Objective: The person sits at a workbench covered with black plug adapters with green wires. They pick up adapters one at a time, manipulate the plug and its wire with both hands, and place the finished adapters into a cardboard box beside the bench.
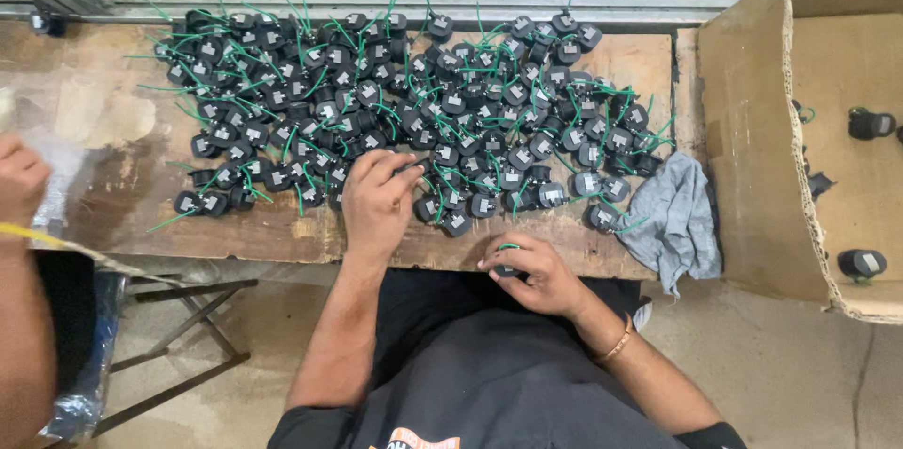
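- Left hand (376, 200) flat at pile's 6 o'clock edge, fingers spread loose, tips touching black wired components (414, 101).
- Right hand (531, 270) at bench (282, 233) front edge, fingers pinched around one black component (508, 269), green lead at 12 o'clock.
- Grey rag (673, 214) at 3 o'clock.

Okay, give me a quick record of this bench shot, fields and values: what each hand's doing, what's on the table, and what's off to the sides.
Left hand: left hand reaches into the pile, fingers on the small black parts with green wires
Right hand: right hand holds one black part at the table's near edge
Surface: worn wooden workbench
Right of pile: crumpled grey rag
Far right: open cardboard box with a few black parts inside
Far left: another person's hand
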